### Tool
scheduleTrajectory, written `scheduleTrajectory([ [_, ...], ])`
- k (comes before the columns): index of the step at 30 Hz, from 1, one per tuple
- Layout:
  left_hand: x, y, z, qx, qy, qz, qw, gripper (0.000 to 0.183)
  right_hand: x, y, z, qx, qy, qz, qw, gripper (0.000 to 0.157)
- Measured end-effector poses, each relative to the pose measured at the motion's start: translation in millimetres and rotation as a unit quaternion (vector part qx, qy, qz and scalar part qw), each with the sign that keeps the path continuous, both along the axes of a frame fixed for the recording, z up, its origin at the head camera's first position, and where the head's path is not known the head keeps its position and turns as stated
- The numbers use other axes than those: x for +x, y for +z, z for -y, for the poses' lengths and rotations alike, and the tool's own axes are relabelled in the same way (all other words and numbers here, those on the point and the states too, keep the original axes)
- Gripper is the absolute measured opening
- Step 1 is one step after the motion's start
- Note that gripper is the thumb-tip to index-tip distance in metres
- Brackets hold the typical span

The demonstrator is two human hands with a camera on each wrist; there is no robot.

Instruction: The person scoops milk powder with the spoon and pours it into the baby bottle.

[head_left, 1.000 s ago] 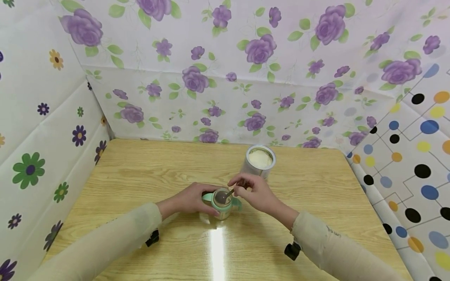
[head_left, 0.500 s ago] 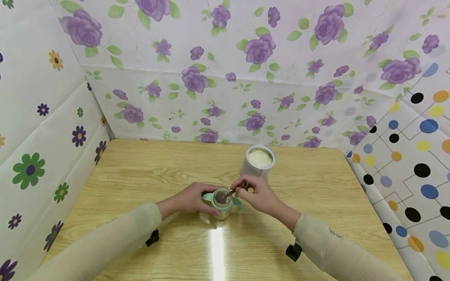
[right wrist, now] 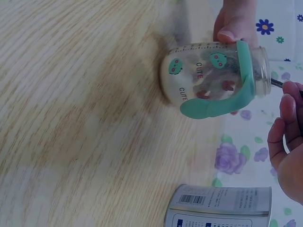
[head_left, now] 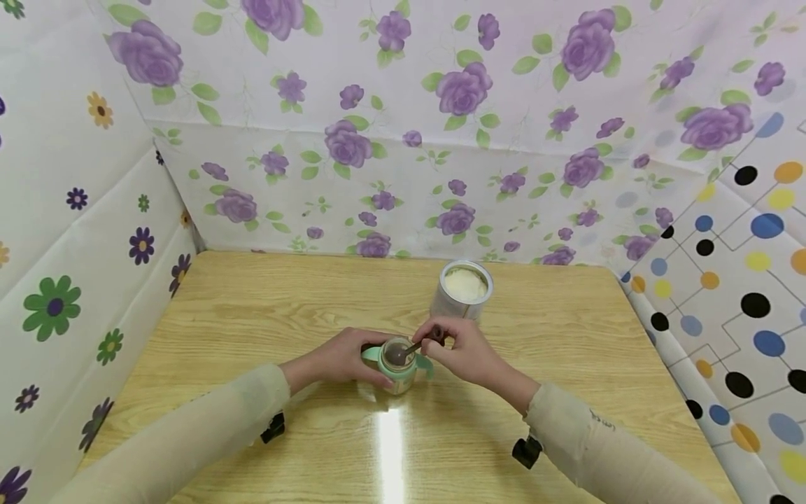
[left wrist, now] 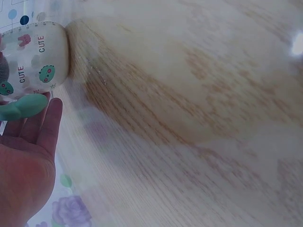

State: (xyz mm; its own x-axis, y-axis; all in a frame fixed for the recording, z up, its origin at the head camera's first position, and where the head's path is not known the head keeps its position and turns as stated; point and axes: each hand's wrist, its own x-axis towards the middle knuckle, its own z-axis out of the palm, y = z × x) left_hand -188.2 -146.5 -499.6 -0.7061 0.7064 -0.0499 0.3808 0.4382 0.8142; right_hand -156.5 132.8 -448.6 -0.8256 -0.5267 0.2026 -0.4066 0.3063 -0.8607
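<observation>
A clear baby bottle [head_left: 395,384] with green handles stands upright on the table. My left hand [head_left: 343,358] grips its left side, thumb in front; in the left wrist view the fingers [left wrist: 49,125] lie by a green handle. My right hand [head_left: 464,351] pinches the dark handle of a spoon [head_left: 412,348] over the bottle's right rim. The spoon slants down into the open mouth, its dark rounded bowl inside. In the right wrist view, cartoon prints, "CUTE" lettering and pale contents show through the bottle [right wrist: 203,75], with the spoon's stem [right wrist: 276,83] entering the neck.
Just behind my right hand stands an open metal can [head_left: 448,302] filled with cream-coloured powder. The wood-grain table [head_left: 283,294] ends at a flowered cloth wall [head_left: 277,189], and patterned cloths hang on both sides.
My right hand has shifted slightly right and toward me, so the spoon handle shows more and leans lower. The left hand and bottle have stayed in place.
</observation>
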Motion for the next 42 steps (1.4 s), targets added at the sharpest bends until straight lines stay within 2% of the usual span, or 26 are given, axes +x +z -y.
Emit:
scheduleTrajectory([
  [23, -0.4, -1.9, -0.5, 0.0, -0.002, 0.001, 1.0, 0.077, -1.8, 0.3, 0.0, 0.003, -0.007, -0.001, 1.0, 0.017],
  [32, -0.7, -5.1, -0.9, 0.008, -0.003, 0.0, 1.0, 0.078, -2.5, -2.7, 1.1, 0.009, -0.002, -0.017, 1.0, 0.018],
  [39, -2.0, -5.3, -1.3, 0.012, -0.006, 0.005, 0.9999, 0.078, -3.1, -3.5, 0.1, -0.003, -0.003, -0.004, 1.0, 0.015],
  [42, -2.3, -5.9, -1.4, 0.015, -0.008, 0.004, 0.9998, 0.077, -3.8, -2.8, -0.5, -0.012, -0.003, 0.015, 1.0, 0.013],
])
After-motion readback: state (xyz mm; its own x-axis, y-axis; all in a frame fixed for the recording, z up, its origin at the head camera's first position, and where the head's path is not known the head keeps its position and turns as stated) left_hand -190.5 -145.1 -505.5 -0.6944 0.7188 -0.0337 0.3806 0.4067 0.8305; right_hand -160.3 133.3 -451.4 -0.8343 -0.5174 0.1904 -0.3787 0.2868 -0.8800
